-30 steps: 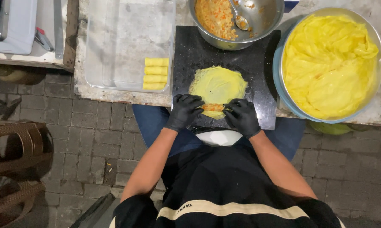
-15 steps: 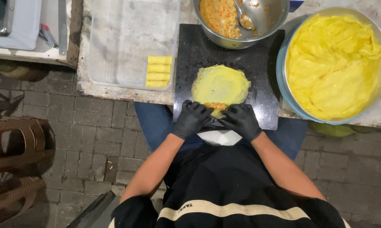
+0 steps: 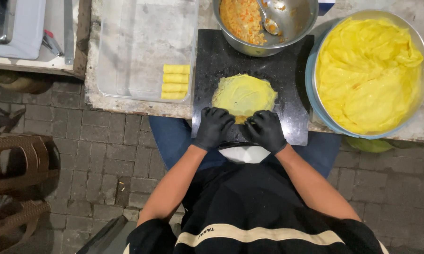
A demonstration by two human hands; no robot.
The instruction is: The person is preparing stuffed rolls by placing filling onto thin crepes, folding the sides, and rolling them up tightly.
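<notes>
A round yellow crepe [image 3: 245, 94] lies on a black cutting board [image 3: 221, 59], with orange filling showing at its near edge. My left hand [image 3: 213, 126] and my right hand [image 3: 266, 129], both in black gloves, press side by side on that near edge, fingers curled over it. A steel bowl of orange chopped filling [image 3: 242, 19] with a spoon [image 3: 267, 21] stands at the board's far end.
A large basin of stacked yellow crepes [image 3: 369, 70] stands to the right. A clear plastic tray [image 3: 141, 42] on the left holds several finished yellow rolls [image 3: 175, 82]. A white appliance [image 3: 19, 28] is far left; brown woven baskets [image 3: 14, 178] rest on the brick floor.
Both hands have stayed on the crepe's near edge, drawing slightly closer together over the filling. The view has shifted a little.
</notes>
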